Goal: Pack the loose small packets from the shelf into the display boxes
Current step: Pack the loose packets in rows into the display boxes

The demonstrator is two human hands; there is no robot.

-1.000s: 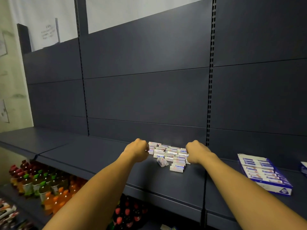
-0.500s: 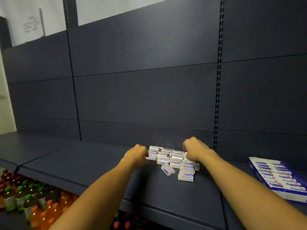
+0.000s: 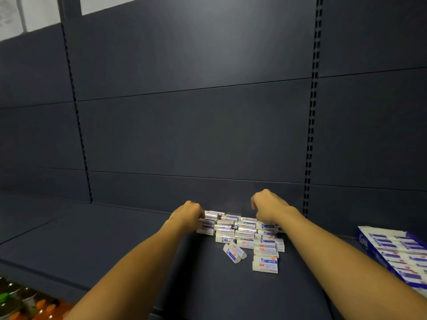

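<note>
1. Head view: loose small packets [image 3: 242, 234] clustered near the shelf [image 3: 115, 245] back edge.
2. Left hand [image 3: 188, 214], fingers curled, touches cluster's left side; right hand [image 3: 268, 207] curled over its right; grip on packets cannot be told.
3. Display box [image 3: 397, 252] at the shelf's right edge, apart.

Dim overall, soft glare high on dark back panel [image 3: 196, 42], wide-angle bending at edges

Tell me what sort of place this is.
Most likely a shop aisle being stocked. Dark metal retail shelving with slotted uprights, bottled drinks on the lower shelf at bottom left, and a pile of small packets beside a blue display box.
</note>
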